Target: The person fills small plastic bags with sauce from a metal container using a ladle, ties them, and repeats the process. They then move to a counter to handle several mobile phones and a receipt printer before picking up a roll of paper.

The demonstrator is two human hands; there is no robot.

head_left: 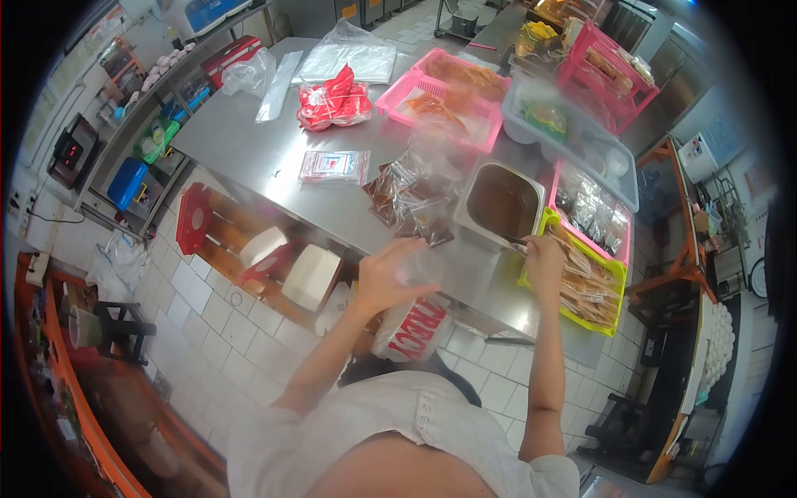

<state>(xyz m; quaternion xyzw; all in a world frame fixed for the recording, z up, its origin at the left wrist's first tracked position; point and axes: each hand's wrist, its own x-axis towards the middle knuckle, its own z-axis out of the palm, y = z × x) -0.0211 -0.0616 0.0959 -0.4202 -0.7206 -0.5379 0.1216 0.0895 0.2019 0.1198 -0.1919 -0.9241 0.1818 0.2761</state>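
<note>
My left hand (392, 280) is at the front edge of the steel table, its fingers curled around a small clear plastic bag (422, 267). My right hand (544, 259) grips a metal-handled utensil (516, 242) at the near right corner of a steel pan (474, 235). Brown sauce (503, 202) fills much of that pan; the utensil's far end is hidden. Left of the pan lies a pile of clear packets with dark brown contents (407, 199). Just right of my right hand, a yellow-green basket (615, 319) holds several wrapped light brown packets (585, 286).
Pink baskets (494, 137) with orange-brown food stand farther back. A red bundle (334, 104), a packet of small bags (334, 166) and plastic sheets (349, 62) lie on the table (241, 141). At right are a clear plastic tub (519, 100) and a pink basket (558, 178). A lettered box (413, 328) is below the edge.
</note>
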